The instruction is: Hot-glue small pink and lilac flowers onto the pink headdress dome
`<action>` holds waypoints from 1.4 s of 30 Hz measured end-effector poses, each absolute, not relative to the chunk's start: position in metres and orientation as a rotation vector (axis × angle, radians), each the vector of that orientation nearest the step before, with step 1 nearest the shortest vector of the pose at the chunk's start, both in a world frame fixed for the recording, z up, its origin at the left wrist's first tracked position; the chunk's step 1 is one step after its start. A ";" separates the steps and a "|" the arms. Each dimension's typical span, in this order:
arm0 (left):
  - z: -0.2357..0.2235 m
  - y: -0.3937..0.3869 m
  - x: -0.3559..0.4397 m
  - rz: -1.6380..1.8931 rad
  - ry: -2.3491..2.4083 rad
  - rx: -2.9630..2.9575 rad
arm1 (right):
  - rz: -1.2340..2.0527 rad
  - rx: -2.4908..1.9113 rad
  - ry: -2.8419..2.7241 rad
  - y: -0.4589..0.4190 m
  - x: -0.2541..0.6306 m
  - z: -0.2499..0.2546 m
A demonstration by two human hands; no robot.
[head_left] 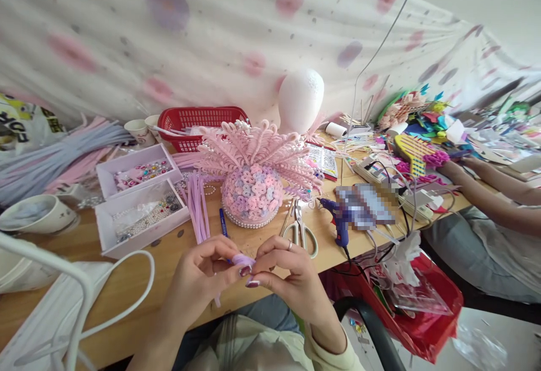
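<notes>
Between the fingertips of my left hand [213, 269] and my right hand [283, 269] is a purple pipe cleaner [242, 259], pinched from both sides and bent into a small curl. One end of it hangs below my left fingers. Just beyond my hands stands a headpiece [252, 193] covered in pink and lilac flowers, with pearl trim at its base and a fan of pink plumes on top. A bundle of lilac pipe cleaners [198, 207] lies beyond my left hand, beside a blue pen [222, 222]. Scissors [300, 227] rest beyond my right hand.
Two white boxes [141, 221] of beads sit left, near a red basket [203, 116]. A white foam head [301, 100] stands behind. To the right are a blue glue gun [340, 221], power strips [416, 202] and a red-lined bin [439, 314]. Another person's arms [477, 196] reach in.
</notes>
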State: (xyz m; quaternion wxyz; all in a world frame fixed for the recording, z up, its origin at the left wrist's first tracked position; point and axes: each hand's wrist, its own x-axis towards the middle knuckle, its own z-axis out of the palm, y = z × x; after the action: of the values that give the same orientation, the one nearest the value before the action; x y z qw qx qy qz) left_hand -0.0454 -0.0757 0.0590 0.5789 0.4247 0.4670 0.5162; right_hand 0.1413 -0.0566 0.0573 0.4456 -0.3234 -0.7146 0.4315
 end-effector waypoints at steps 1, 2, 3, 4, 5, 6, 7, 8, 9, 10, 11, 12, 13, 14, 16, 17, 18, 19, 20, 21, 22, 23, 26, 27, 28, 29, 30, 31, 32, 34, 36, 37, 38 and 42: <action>0.058 -0.077 -0.044 1.211 1.096 0.984 | 1.079 -0.815 -1.755 -0.057 0.141 0.056; 0.056 -0.079 -0.042 1.216 1.098 0.976 | 1.093 -0.830 -1.743 -0.058 0.140 0.055; 0.055 -0.080 -0.041 1.221 1.097 0.968 | 1.105 -0.847 -1.734 -0.058 0.140 0.054; 0.054 -0.081 -0.039 1.228 1.091 0.959 | 1.116 -0.866 -1.726 -0.058 0.140 0.053; 0.054 -0.081 -0.038 1.236 1.085 0.947 | 1.124 -0.882 -1.722 -0.058 0.141 0.052; 0.053 -0.082 -0.036 1.245 1.081 0.934 | 1.132 -0.896 -1.721 -0.058 0.142 0.052; 0.053 -0.082 -0.035 1.251 1.081 0.924 | 1.135 -0.914 -1.722 -0.058 0.143 0.051; 0.052 -0.082 -0.034 1.255 1.085 0.917 | 1.131 -0.937 -1.724 -0.057 0.144 0.050; 0.052 -0.081 -0.033 1.257 1.093 0.919 | 1.121 -0.961 -1.728 -0.057 0.145 0.050; 0.052 -0.081 -0.032 1.260 1.108 0.933 | 1.107 -0.984 -1.732 -0.057 0.145 0.049; 0.051 -0.081 -0.031 1.262 1.130 0.964 | 1.090 -1.001 -1.733 -0.057 0.146 0.049; 0.051 -0.082 -0.030 1.266 1.157 1.007 | 1.074 -1.010 -1.732 -0.057 0.147 0.049; 0.051 -0.082 -0.029 1.271 1.190 1.059 | 1.060 -1.010 -1.735 -0.058 0.148 0.048; 0.050 -0.083 -0.027 1.280 1.229 1.113 | 1.049 -1.004 -1.743 -0.059 0.149 0.048; 0.048 -0.084 -0.025 1.312 1.305 1.205 | 1.032 -1.003 -1.765 -0.061 0.150 0.048; 0.046 -0.085 -0.024 1.339 1.337 1.239 | 1.019 -1.013 -1.772 -0.062 0.150 0.047; 0.044 -0.085 -0.022 1.371 1.360 1.275 | 1.003 -1.027 -1.777 -0.063 0.150 0.047; 0.042 -0.086 -0.022 1.404 1.371 1.319 | 0.981 -1.041 -1.777 -0.064 0.150 0.046; 0.041 -0.087 -0.021 1.434 1.373 1.366 | 0.953 -1.053 -1.773 -0.064 0.149 0.045; 0.039 -0.087 -0.020 1.462 1.372 1.413 | 0.920 -1.058 -1.765 -0.065 0.149 0.044; 0.039 -0.087 -0.020 1.486 1.369 1.458 | 0.887 -1.052 -1.756 -0.065 0.147 0.043; 0.038 -0.087 -0.020 1.502 1.367 1.495 | 0.859 -1.035 -1.744 -0.066 0.146 0.042; 0.039 -0.086 -0.019 1.505 1.363 1.541 | 0.815 -0.974 -1.695 -0.067 0.140 0.039; 0.040 -0.086 -0.019 1.491 1.355 1.542 | 0.813 -0.970 -1.673 -0.067 0.138 0.038; 0.040 -0.085 -0.019 1.471 1.348 1.538 | 0.817 -0.983 -1.641 -0.068 0.136 0.038; 0.039 -0.085 -0.018 1.446 1.342 1.529 | 0.824 -1.006 -1.605 -0.069 0.134 0.037; 0.039 -0.084 -0.018 1.427 1.340 1.513 | 0.839 -1.036 -1.566 -0.070 0.133 0.036; 0.038 -0.083 -0.018 1.403 1.340 1.487 | 0.863 -1.066 -1.530 -0.071 0.133 0.036; 0.036 -0.082 -0.019 1.380 1.343 1.452 | 0.898 -1.090 -1.503 -0.072 0.133 0.037; 0.032 -0.080 -0.020 1.331 1.358 1.354 | 1.014 -1.081 -1.497 -0.072 0.134 0.038; 0.028 -0.078 -0.020 1.285 1.360 1.252 | 1.134 -1.013 -1.513 -0.071 0.137 0.039; 0.027 -0.077 -0.021 1.266 1.352 1.213 | 1.168 -0.977 -1.523 -0.071 0.139 0.040; 0.026 -0.077 -0.021 1.260 1.340 1.185 | 1.173 -0.948 -1.535 -0.070 0.139 0.039; 0.025 -0.075 -0.020 1.320 1.285 1.192 | 0.978 -0.900 -1.605 -0.069 0.138 0.036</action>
State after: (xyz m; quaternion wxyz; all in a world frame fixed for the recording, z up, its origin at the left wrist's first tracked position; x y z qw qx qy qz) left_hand -0.0197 -0.0751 0.0254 0.4561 0.4834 0.5212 0.5354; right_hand 0.1378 -0.0690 0.0358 0.5043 -0.3730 -0.6651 0.4053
